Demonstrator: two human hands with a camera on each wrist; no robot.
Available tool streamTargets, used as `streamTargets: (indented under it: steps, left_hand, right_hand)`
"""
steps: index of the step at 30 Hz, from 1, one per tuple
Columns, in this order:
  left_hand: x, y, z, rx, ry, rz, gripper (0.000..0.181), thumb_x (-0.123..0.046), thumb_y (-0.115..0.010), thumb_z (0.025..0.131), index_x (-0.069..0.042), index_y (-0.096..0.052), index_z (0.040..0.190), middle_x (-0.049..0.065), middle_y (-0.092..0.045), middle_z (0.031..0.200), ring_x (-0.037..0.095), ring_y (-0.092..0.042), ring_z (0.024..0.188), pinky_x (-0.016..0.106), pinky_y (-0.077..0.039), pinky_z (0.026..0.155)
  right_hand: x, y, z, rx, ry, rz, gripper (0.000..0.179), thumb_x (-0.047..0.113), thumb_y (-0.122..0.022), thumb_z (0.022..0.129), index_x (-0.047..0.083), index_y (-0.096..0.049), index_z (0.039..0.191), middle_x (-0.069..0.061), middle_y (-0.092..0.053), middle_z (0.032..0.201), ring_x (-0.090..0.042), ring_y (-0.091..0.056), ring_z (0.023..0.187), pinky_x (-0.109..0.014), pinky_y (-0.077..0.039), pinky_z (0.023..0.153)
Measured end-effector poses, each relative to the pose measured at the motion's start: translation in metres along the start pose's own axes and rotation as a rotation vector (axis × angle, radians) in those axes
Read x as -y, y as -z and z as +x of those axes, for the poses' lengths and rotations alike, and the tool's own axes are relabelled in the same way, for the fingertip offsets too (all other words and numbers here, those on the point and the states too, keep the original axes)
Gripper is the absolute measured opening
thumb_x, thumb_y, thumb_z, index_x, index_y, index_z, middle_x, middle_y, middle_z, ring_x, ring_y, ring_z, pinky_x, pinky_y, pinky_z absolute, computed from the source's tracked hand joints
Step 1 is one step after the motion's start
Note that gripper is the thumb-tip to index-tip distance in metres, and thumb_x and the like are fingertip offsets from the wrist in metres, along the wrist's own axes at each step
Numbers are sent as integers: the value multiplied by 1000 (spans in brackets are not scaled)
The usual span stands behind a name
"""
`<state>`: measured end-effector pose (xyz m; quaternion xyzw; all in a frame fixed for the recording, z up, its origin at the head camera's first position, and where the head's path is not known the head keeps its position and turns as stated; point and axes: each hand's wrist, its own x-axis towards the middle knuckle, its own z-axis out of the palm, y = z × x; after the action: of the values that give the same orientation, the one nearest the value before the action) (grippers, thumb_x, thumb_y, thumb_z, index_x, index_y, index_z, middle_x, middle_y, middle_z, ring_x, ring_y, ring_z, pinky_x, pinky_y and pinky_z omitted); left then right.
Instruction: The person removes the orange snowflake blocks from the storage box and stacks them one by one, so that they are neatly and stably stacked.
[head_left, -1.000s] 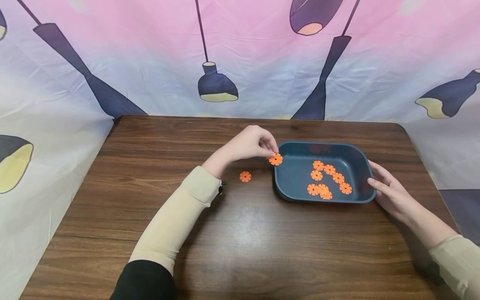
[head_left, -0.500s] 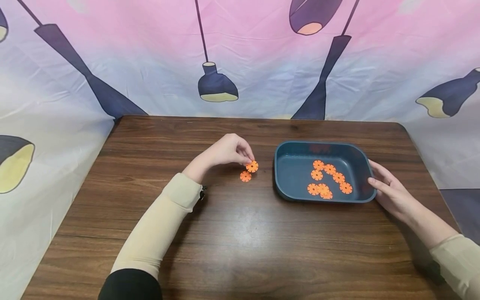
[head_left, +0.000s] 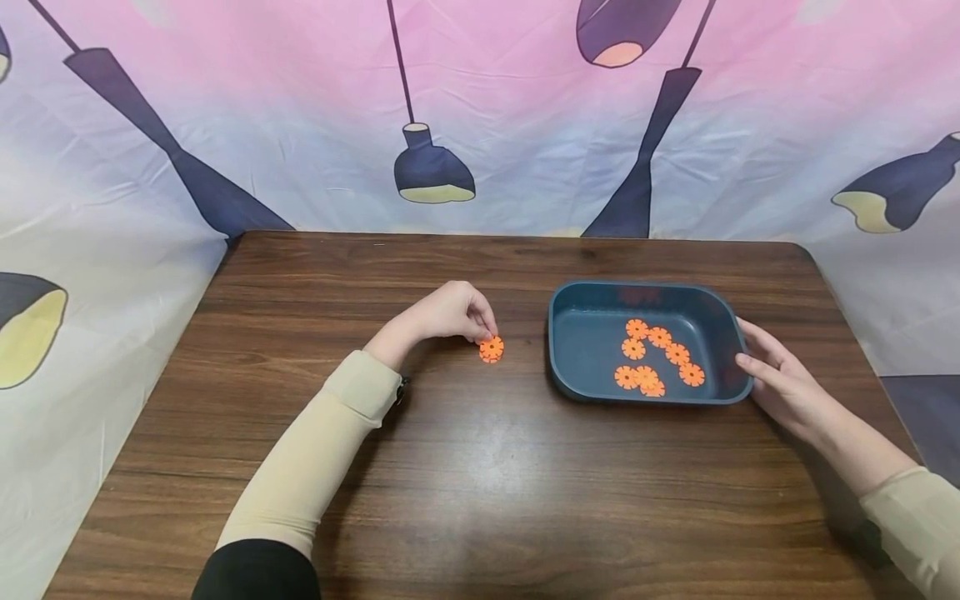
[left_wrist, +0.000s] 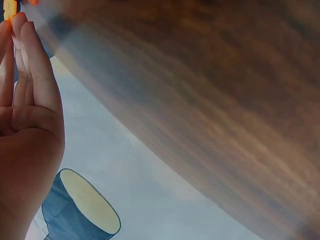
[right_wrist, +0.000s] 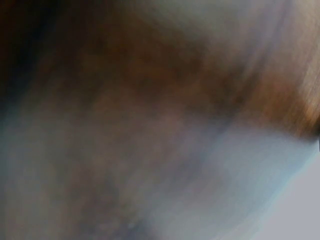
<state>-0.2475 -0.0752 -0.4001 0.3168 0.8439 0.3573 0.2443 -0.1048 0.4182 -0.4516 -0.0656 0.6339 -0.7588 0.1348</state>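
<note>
My left hand pinches an orange notched disc by its upper edge, left of the tray. A second orange disc lies on the table under it, mostly covered in the head view. At the top left of the left wrist view, the fingertips meet at the bright orange disc. My right hand holds the right end of a dark blue-grey tray, thumb over the rim. Several orange discs lie flat inside it, some overlapping. The right wrist view is too blurred to show this hand.
The wooden tabletop extends around the tray and both arms. Its far edge meets a hanging cloth printed with dark lamps.
My left hand has moved left from the tray's left rim with the disc and down over the disc on the table. The right hand and tray stay put.
</note>
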Motion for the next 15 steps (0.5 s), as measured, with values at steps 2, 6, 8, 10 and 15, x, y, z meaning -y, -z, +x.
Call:
streamTargets:
  steps: [2, 6, 8, 10, 15]
  left_hand:
    - [3, -1, 0, 5, -4, 11, 7, 2, -77, 93, -1, -83, 94, 11, -81, 83, 4, -71, 68, 24, -62, 68]
    - [6, -3, 1, 12, -14, 40, 8, 3, -76, 92, -1, -83, 92, 10, -81, 84, 3, -69, 68, 22, -59, 68]
    - [7, -3, 2, 14, -21, 56, 8, 3, -76, 91, -2, -83, 92, 10, -81, 84, 2, -68, 69, 21, -58, 68]
    - [8, -3, 2, 15, -24, 70, 9, 3, -76, 91, -2, -83, 92, 10, -81, 85, 2, -68, 69, 20, -58, 68]
    - [8, -3, 4, 13, -25, 90, 9, 3, -75, 91, -2, -83, 91, 10, -81, 85, 4, -68, 70, 20, -57, 69]
  right_hand:
    - [0, 0, 0, 5, 6, 6, 51, -1, -40, 112, 29, -49, 151, 16, -56, 146, 5, -60, 128, -12, -53, 100]
    - [0, 0, 0, 8, 8, 1, 51, -1, -40, 112, 29, -48, 152, 16, -55, 146, 5, -60, 128, -12, -53, 100]
    - [0, 0, 0, 7, 8, -6, 51, -1, -40, 112, 29, -48, 152, 16, -54, 147, 5, -59, 128, -11, -52, 100]
    - [0, 0, 0, 6, 9, -7, 51, -2, -40, 112, 29, -48, 152, 16, -54, 147, 5, -59, 128, -11, -52, 100]
    - [0, 0, 0, 10, 13, -5, 51, -2, -39, 112, 28, -48, 152, 16, -54, 148, 5, -59, 129, -12, -52, 100]
